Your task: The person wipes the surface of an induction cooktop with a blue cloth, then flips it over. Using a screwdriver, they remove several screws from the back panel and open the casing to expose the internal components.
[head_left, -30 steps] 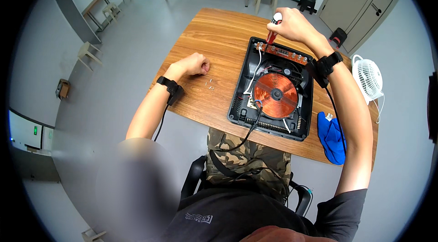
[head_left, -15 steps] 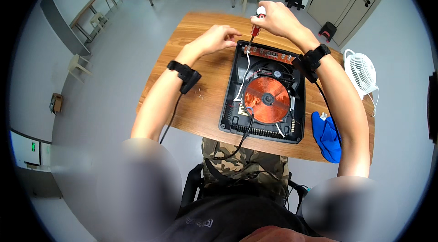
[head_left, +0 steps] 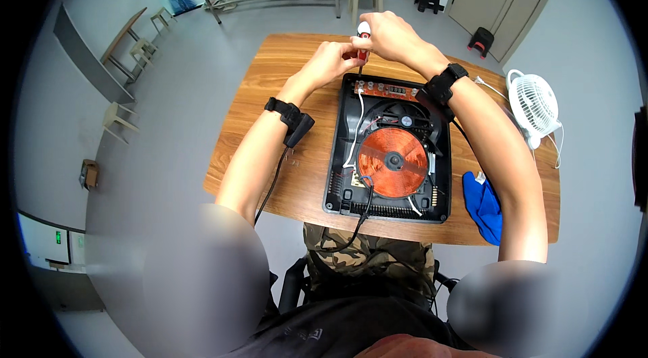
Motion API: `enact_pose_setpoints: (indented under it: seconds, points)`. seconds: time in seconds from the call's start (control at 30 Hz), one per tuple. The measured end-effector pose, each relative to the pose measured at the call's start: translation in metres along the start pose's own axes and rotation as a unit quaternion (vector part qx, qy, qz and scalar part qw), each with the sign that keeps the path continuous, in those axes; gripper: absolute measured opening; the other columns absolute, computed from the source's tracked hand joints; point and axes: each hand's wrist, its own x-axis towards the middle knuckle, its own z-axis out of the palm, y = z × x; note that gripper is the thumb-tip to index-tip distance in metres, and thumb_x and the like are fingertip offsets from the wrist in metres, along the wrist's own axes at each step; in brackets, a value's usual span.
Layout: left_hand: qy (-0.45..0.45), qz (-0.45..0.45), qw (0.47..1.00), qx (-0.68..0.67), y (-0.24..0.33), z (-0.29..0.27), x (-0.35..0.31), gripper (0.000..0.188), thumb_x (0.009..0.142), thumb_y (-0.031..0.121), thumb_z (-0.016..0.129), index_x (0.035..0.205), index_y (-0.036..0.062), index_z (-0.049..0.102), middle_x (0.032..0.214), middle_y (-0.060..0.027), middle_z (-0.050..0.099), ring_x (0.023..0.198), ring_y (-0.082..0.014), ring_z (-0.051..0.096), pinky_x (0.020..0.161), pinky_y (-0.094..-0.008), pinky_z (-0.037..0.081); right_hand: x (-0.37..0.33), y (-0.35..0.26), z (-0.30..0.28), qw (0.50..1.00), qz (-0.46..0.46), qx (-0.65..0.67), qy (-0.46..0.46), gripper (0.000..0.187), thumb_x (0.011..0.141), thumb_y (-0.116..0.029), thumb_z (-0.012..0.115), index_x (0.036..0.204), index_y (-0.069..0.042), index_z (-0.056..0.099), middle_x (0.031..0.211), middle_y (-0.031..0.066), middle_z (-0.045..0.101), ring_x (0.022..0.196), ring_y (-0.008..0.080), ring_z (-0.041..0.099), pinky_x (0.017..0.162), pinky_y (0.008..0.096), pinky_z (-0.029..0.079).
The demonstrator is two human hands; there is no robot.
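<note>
An opened induction cooker with a black casing lies on the wooden table, its round copper coil exposed. Along its far edge runs a narrow orange circuit board with buttons and a small display. My right hand is closed round the red and white handle of a screwdriver, which stands nearly upright with its tip at the board's left end. My left hand pinches the lower part of the screwdriver, its fingertips close under the right hand.
A few small screws lie on the table left of the cooker. To the right are a crumpled blue cloth and a white fan with its cable. A black power cord hangs over the near edge.
My left hand has moved right, from beside the casing onto the screwdriver. The screwdriver has shifted slightly left and become more upright. The whole view has shifted a little.
</note>
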Motion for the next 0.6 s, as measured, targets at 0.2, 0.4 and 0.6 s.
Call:
enact_pose_setpoints:
  seconds: [0.2, 0.4, 0.6]
  points:
    - [-0.037, 0.019, 0.999, 0.019, -0.009, 0.002, 0.001, 0.024, 0.091, 0.021, 0.075, 0.108, 0.0032, 0.075, 0.095, -0.0132, 0.077, 0.091, -0.0258, 0.075, 0.085, -0.0371, 0.056, -0.001, -0.001, 0.008, 1.000, 0.002, -0.009, -0.013, 0.043, 0.084, -0.036, 0.070, 0.103, 0.002, 0.071, 0.088, 0.0255, 0.072, 0.087, 0.0423, 0.071, 0.079, 0.0475, 0.057]
    - [-0.024, 0.036, 0.999, 0.025, -0.013, 0.001, 0.000, 0.024, 0.091, 0.021, 0.075, 0.107, 0.0035, 0.075, 0.096, -0.0144, 0.077, 0.091, -0.0284, 0.074, 0.085, -0.0384, 0.056, 0.003, 0.002, 0.010, 1.000, -0.012, -0.001, -0.006, 0.043, 0.082, -0.037, 0.070, 0.099, 0.003, 0.071, 0.085, 0.0254, 0.072, 0.085, 0.0423, 0.071, 0.078, 0.0473, 0.056]
    - [-0.021, 0.049, 0.998, 0.020, -0.014, 0.000, -0.001, 0.024, 0.091, 0.022, 0.075, 0.105, 0.0025, 0.074, 0.095, -0.0157, 0.076, 0.091, -0.0308, 0.073, 0.084, -0.0394, 0.056, 0.006, 0.004, 0.017, 1.000, -0.010, -0.015, 0.009, 0.045, 0.083, -0.038, 0.070, 0.099, 0.004, 0.071, 0.084, 0.0261, 0.071, 0.084, 0.0423, 0.071, 0.078, 0.0470, 0.056]
